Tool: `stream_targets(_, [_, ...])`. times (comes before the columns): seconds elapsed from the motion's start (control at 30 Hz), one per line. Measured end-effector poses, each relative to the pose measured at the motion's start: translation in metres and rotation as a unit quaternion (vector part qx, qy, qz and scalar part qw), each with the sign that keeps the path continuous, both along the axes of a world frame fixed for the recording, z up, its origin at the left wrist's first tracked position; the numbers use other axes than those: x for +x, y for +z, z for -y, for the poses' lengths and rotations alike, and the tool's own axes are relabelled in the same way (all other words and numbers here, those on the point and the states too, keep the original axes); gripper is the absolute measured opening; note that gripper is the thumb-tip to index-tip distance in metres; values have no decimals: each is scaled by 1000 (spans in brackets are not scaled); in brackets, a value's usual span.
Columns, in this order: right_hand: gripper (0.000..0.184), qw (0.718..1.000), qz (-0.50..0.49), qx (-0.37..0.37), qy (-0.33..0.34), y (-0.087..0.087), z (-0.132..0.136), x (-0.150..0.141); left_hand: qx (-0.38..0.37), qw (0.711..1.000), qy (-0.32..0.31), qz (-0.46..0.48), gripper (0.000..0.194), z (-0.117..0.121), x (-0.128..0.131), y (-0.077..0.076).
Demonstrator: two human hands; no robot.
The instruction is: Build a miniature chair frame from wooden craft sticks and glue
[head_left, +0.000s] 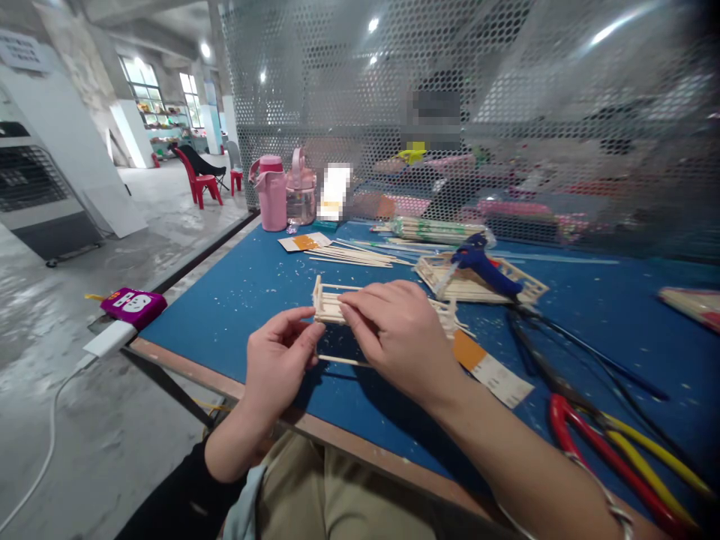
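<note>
A small frame built of pale wooden sticks [329, 306] is held just above the blue table. My left hand [278, 358] pinches its left end between thumb and fingers. From above and the right, my right hand [402, 334] has its thumb and fingertips closed at the same left end, covering the frame's middle. Whether a small piece sits between those fingertips is hidden. Under the frame, a single thin stick [343, 361] runs between the hands. A blue glue gun [488, 271] rests on a second stick structure [450, 285] to the right.
Loose sticks [360, 256] and a wrapped stick bundle [439, 230] lie farther back. Pliers [590, 424] and a black cord [601, 364] are at right. A pink jug [272, 193] stands by the perforated metal screen [337, 90]. A purple power strip [133, 304] sits at the left edge.
</note>
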State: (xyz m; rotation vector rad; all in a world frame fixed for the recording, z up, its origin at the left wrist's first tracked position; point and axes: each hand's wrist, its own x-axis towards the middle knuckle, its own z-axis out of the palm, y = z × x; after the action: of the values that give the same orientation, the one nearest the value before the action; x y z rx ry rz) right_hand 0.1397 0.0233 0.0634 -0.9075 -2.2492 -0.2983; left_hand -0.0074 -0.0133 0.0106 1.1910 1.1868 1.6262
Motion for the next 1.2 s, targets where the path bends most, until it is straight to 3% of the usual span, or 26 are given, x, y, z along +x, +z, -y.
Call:
stream_targets(0.77, [20,1000,-24,0,9,-1,1,-1,7,1000,6,-7,23,-2,0,-1])
stream_targets(0.9, [23,985,-166,41,-35,18,5,28,15,999,17,-35,24,-4,-2,-2])
stream_targets(1.0, [25,917,-378,52,-116,27,-5,63,24,997,25,-63,28,-6,-4,-2])
stream_targets(1.1, [17,865,-460,-119,-162,21,-26,88,38,996,20,-82,31,-10,-5,3])
stream_targets(1.2, [18,814,-428,-356,-164,6,-43,93,61,989,25,-130,32,-22,-7,22])
